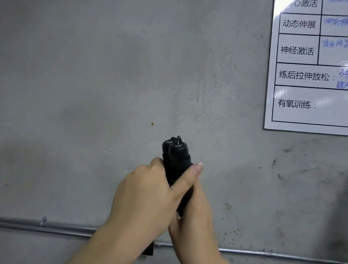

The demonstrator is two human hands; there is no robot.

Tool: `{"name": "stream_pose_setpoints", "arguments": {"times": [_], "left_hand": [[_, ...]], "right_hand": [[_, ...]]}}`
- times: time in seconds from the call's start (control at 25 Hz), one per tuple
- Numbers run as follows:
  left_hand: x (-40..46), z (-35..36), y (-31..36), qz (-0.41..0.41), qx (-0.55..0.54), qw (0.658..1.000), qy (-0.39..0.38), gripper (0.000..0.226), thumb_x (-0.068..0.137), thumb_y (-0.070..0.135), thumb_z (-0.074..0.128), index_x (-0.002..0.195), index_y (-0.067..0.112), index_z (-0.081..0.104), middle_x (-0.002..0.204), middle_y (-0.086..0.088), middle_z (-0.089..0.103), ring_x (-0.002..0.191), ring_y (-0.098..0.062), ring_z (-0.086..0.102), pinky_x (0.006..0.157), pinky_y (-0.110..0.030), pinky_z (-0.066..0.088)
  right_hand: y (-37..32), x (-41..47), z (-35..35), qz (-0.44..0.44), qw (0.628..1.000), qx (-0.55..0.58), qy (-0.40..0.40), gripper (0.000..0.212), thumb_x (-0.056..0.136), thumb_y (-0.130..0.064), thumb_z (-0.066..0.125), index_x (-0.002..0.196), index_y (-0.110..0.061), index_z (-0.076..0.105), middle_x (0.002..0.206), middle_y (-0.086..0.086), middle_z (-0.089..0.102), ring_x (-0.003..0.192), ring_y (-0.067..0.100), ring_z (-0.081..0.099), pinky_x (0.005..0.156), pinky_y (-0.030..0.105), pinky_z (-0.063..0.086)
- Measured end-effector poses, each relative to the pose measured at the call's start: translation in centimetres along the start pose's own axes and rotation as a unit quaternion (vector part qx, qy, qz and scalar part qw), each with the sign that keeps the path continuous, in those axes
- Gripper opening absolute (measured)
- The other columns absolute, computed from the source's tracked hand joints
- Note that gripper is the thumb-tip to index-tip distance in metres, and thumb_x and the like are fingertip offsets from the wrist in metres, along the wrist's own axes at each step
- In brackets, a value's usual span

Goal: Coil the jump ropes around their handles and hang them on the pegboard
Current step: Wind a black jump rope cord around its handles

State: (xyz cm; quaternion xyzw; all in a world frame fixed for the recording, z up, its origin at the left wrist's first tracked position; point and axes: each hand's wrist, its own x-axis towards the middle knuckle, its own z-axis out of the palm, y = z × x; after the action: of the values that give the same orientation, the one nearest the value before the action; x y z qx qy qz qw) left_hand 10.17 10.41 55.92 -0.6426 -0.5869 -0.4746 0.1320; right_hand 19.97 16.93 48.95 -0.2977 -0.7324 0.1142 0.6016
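A: Count check. We see two hands: left hand point(141, 192) and right hand point(191, 218).

B: Agreed. We get two black handles point(176, 157), held side by side.

A: One pipe point(49, 226) along the wall, one hook point(44, 220) on it.

B: One chart point(306, 86). We also count two small holes in the wall: upper hole point(143, 43), lower hole point(152, 124).

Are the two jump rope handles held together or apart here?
Together. The black handles stand side by side, tops touching, gripped by the left hand and the right hand against the grey wall.
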Motion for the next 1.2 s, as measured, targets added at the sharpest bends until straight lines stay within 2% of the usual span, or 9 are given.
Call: {"name": "stream_pose_setpoints", "arguments": {"times": [0.08,0.2,0.32,0.4,0.48,0.52,0.6,0.88,1.2], "left_hand": [[1.1,-0.8,-0.7,0.020,-0.013,1.000,-0.009,0.081,0.065,0.096,0.018,0.075,0.023,0.051,0.063,0.006,0.057,0.060,-0.013,0.056,0.056,-0.034,0.041],[2.8,-2.2,-2.4,0.038,-0.153,0.985,-0.069,0.082,0.068,0.099,0.036,0.075,0.023,0.066,0.063,0.003,0.065,0.060,-0.011,0.061,0.062,-0.038,0.049],[2.6,-2.6,-2.2,0.083,-0.301,0.936,-0.163,0.063,0.071,0.085,0.053,0.087,0.027,0.072,0.080,-0.002,0.075,0.077,-0.017,0.071,0.075,-0.035,0.055],[2.3,-2.2,-1.6,0.075,-0.330,0.921,-0.191,0.068,0.069,0.087,0.056,0.090,0.024,0.072,0.083,-0.003,0.075,0.081,-0.020,0.073,0.081,-0.036,0.056],[2.6,-2.1,-1.8,0.036,-0.253,0.951,-0.173,0.097,0.050,0.106,0.048,0.078,0.015,0.065,0.067,0.000,0.066,0.066,-0.021,0.063,0.072,-0.039,0.053],[2.8,-2.2,-2.1,0.013,-0.203,0.966,-0.157,0.102,0.039,0.111,0.042,0.067,0.014,0.053,0.055,0.005,0.050,0.055,-0.018,0.049,0.061,-0.034,0.044],[3.0,-2.8,-2.3,-0.003,-0.159,0.979,-0.129,0.095,0.033,0.111,0.042,0.059,0.020,0.035,0.050,0.012,0.030,0.051,-0.013,0.029,0.055,-0.032,0.027],[2.4,-2.0,-1.7,0.066,-0.150,0.985,-0.056,0.069,0.064,0.089,0.053,0.071,0.020,0.055,0.054,0.010,0.045,0.047,-0.009,0.039,0.052,-0.026,0.033],[1.1,-0.9,-0.4,0.084,-0.029,0.995,-0.048,0.044,0.093,0.067,0.035,0.077,0.027,0.038,0.064,0.004,0.049,0.059,-0.014,0.047,0.055,-0.031,0.032]], "right_hand": [[-1.4,-0.4,0.1,-0.026,0.997,0.050,-0.058,0.064,0.095,-0.021,0.065,0.148,-0.039,0.035,0.121,-0.015,0.066,0.113,0.005,0.065,0.089,0.024,0.053],[-2.8,1.3,-2.0,0.017,0.982,0.142,-0.123,0.038,0.081,-0.033,0.075,0.115,-0.019,0.062,0.091,-0.009,0.068,0.079,0.004,0.064,0.069,0.017,0.049],[-3.0,3.1,-5.0,0.087,0.888,0.344,-0.292,0.038,0.073,-0.026,0.075,0.094,0.003,0.061,0.079,0.014,0.065,0.070,0.019,0.066,0.068,0.027,0.053],[-2.9,3.6,-5.9,0.086,0.866,0.371,-0.323,0.033,0.073,-0.017,0.075,0.094,0.004,0.059,0.076,0.013,0.066,0.064,0.026,0.069,0.063,0.032,0.057],[-2.4,4.0,-6.3,0.083,0.889,0.344,-0.290,0.033,0.070,-0.014,0.078,0.092,0.000,0.057,0.070,0.011,0.062,0.050,0.024,0.064,0.051,0.029,0.053],[-2.2,4.2,-6.5,0.073,0.908,0.316,-0.266,0.031,0.068,-0.014,0.079,0.091,-0.005,0.060,0.068,0.011,0.060,0.046,0.024,0.061,0.049,0.027,0.051],[-1.9,4.4,-6.8,0.058,0.931,0.270,-0.239,0.026,0.067,-0.015,0.080,0.087,-0.015,0.064,0.067,0.013,0.057,0.043,0.024,0.057,0.048,0.028,0.047],[-1.8,4.4,-6.7,0.074,0.960,0.218,-0.161,0.029,0.073,-0.005,0.075,0.094,-0.004,0.056,0.063,0.011,0.054,0.047,0.023,0.051,0.046,0.029,0.043],[-1.9,4.0,-5.9,0.091,0.975,0.185,-0.082,0.018,0.070,-0.010,0.076,0.083,-0.018,0.065,0.064,0.006,0.061,0.053,0.020,0.055,0.049,0.029,0.047]]}}
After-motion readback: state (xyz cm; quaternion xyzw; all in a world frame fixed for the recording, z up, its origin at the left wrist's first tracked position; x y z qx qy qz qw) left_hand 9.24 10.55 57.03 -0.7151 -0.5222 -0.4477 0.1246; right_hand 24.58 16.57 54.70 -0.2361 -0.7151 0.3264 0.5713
